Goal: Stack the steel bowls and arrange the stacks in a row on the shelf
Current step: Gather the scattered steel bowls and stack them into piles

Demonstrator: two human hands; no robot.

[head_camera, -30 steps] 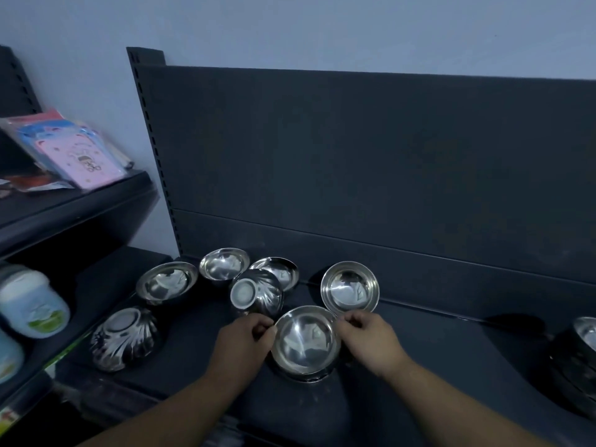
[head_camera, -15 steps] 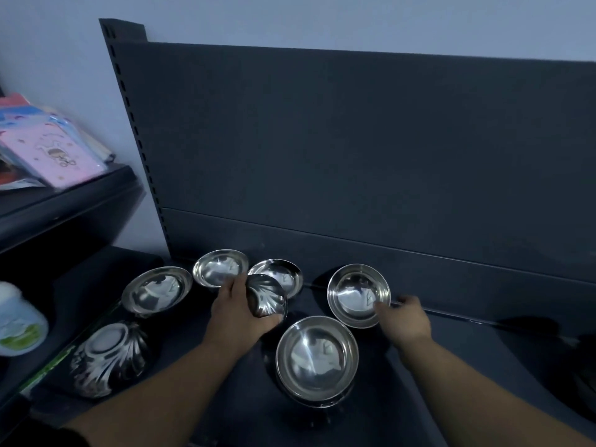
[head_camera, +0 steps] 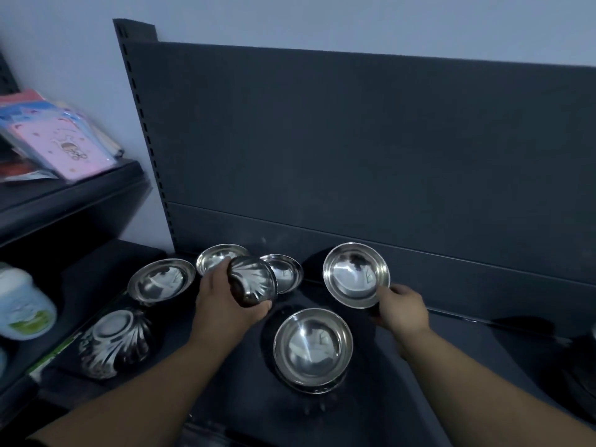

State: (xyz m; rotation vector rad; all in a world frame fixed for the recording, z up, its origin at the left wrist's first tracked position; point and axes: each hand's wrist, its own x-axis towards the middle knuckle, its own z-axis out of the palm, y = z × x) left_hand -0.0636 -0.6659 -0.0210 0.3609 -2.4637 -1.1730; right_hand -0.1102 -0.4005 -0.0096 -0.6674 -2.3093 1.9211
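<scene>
Several steel bowls lie on the dark shelf (head_camera: 435, 366). My left hand (head_camera: 222, 304) grips a ribbed bowl (head_camera: 253, 280) turned on its side, lifted off the shelf. My right hand (head_camera: 401, 309) pinches the rim of a tilted bowl (head_camera: 354, 274), raised at the right. A stack of bowls (head_camera: 312, 348) sits upright between my arms. Behind my left hand stand three upright bowls: one at the left (head_camera: 161, 280), one at the back (head_camera: 216, 258), and one (head_camera: 287, 272) partly hidden by the held bowl. An upside-down ribbed bowl (head_camera: 114, 341) rests at the front left.
The shelf's dark back panel (head_camera: 354, 156) rises behind the bowls. A side shelf at the left carries pink packets (head_camera: 61, 140) and a white jar (head_camera: 22, 304). More dark bowls (head_camera: 580, 366) show at the right edge.
My hands left the front stack. The left hand picked up the ribbed bowl and tipped it sideways. The right hand reached to the back right bowl and lifted it by the rim.
</scene>
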